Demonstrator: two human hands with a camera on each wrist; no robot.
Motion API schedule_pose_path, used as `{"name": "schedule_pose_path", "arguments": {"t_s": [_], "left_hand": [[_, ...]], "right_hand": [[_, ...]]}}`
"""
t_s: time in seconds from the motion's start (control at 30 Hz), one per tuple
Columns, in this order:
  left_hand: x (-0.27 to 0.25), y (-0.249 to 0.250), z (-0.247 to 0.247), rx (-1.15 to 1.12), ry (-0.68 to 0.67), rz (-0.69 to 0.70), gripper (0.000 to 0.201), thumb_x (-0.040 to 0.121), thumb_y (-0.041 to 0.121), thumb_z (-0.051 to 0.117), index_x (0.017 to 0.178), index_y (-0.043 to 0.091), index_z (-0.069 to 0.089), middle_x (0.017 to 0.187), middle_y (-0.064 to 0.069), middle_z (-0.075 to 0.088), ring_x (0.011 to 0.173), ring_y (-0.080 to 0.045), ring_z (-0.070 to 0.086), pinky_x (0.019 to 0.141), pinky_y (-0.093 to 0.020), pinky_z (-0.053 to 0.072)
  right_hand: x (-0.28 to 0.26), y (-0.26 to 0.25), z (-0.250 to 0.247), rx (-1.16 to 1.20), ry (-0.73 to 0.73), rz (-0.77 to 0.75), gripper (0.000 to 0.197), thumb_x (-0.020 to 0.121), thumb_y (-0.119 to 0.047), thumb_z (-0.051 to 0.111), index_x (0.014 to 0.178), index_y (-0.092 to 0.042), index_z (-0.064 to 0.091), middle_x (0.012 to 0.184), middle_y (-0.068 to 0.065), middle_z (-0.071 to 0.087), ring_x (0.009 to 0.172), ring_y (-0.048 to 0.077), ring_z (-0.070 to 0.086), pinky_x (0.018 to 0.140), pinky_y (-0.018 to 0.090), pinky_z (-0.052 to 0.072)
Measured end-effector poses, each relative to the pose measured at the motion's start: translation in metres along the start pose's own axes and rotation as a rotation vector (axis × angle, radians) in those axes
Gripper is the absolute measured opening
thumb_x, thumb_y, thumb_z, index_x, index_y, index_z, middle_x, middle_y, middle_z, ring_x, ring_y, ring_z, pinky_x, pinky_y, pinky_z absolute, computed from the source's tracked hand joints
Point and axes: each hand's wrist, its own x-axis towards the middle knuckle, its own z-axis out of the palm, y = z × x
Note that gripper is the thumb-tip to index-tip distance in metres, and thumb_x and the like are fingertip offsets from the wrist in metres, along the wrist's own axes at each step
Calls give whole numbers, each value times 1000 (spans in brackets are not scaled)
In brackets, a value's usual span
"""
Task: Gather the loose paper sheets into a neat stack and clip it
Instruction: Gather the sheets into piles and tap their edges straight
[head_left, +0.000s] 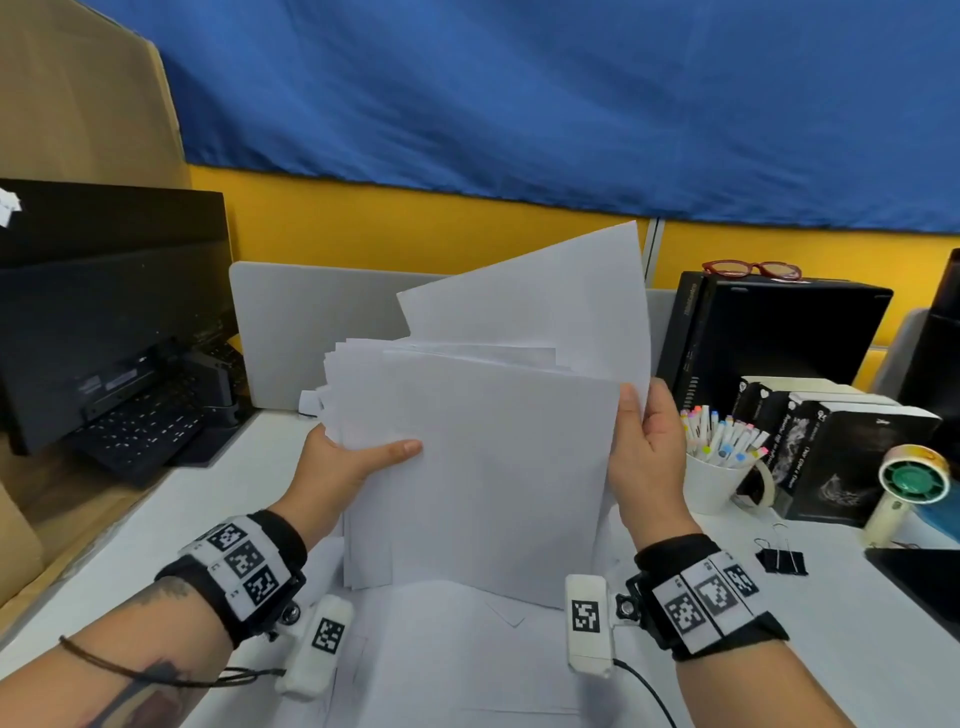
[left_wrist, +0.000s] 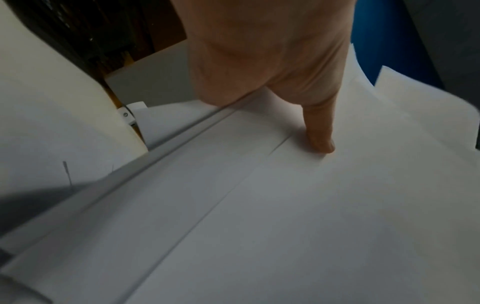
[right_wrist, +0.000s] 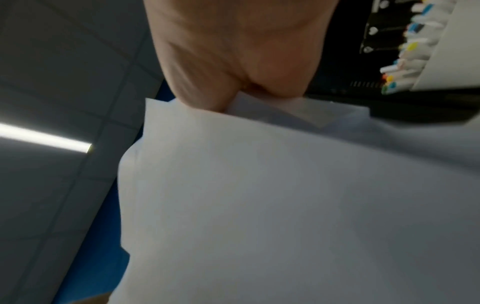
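Holding the paper sheets (head_left: 478, 467) upright above the white desk (head_left: 852, 639), both hands are on the job. The left hand (head_left: 337, 467) grips the left edge of the bundle, its thumb laid flat across the front sheet and the fingers tucked out of sight behind; the left wrist view shows that thumb (left_wrist: 320, 131) pressing on the top page, with several sheet edges stepped beside it. The right hand (head_left: 647, 457) clasps the right edge, thumb in front pointing up, fingers hidden behind the pages, and in the right wrist view the hand (right_wrist: 233, 51) closes on the top corner of the sheets (right_wrist: 259, 195). The bundle is far from square: the tops are fanned out, and one sheet at the back sticks up well above the others, tilted to the right. More white sheets lie flat on the desk under the raised bundle. A black binder clip (head_left: 781, 558) sits on the desk to the right of the right wrist, apart from the paper and touched by neither hand. Further right stand a white cup of markers (head_left: 719, 452), a small handheld fan (head_left: 906, 486) and some black boxes (head_left: 831, 447), with red glasses (head_left: 753, 269) lying on top of the tallest box. At the left is a dark monitor (head_left: 109, 312).
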Motion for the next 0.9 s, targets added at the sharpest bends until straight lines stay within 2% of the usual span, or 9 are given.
{"name": "schedule_pose_path", "arguments": {"t_s": [0.07,0.17,0.33,0.47,0.57,0.63,0.77,0.83,0.9], "left_hand": [[2,-1,-3,9,0,-10,58,68,3,91,122,12,70,114,-4,79,106,-23,75,94,-43,58],[1,-1,-5,1,4,-14,61,65,6,91,122,12,70,114,-2,79,106,-21,75,92,-40,58],[0,-1,-3,-40,28,-44,51,69,5,89,116,13,72,108,0,80,98,-19,77,81,-35,60],[-1,-1,-3,-73,2,-58,45,73,0,84,115,12,73,108,-3,80,97,-21,78,70,-28,63],[-1,0,-5,-113,-36,-55,46,74,-1,82,117,11,71,109,-4,80,99,-24,77,68,-27,62],[0,1,-8,-122,-62,-48,59,65,12,90,121,11,70,111,-5,79,100,-24,77,69,-28,63],[2,-1,-12,-122,-85,-63,71,59,21,95,125,11,69,117,-7,78,107,-30,75,76,-35,63],[3,-1,-13,-127,-100,-63,78,54,24,98,125,10,69,117,-8,78,107,-30,75,75,-34,64],[3,-1,-12,-114,-121,-49,99,35,37,105,123,10,70,116,-9,78,104,-28,76,73,-33,64]], "right_hand": [[-5,-2,-6,-3,-119,15,3,98,-9,62,96,-10,64,79,-4,66,71,3,58,64,20,52],[-5,1,-20,-18,-111,16,11,89,1,71,95,-6,65,84,2,70,72,8,64,65,26,54],[-2,3,-36,10,-178,22,14,85,11,69,82,0,61,132,5,63,114,15,66,85,28,57],[1,5,-40,-226,-355,139,8,87,-5,73,79,-7,71,136,-5,57,132,8,49,94,24,44],[1,12,-38,-148,-383,235,7,91,-5,69,87,-8,73,115,4,70,114,27,66,93,36,49],[1,18,-36,-42,-232,264,7,95,-9,65,95,-10,72,99,6,75,96,32,70,89,43,55],[-5,25,-31,234,-86,323,35,82,-45,77,101,-17,69,102,11,69,97,29,61,93,47,49],[-11,25,-26,192,-204,325,36,83,-44,73,102,-15,67,100,8,69,91,25,61,82,37,49],[-12,25,-22,119,-239,296,18,95,-21,64,108,-9,61,99,-1,70,88,10,66,79,27,49]]}}
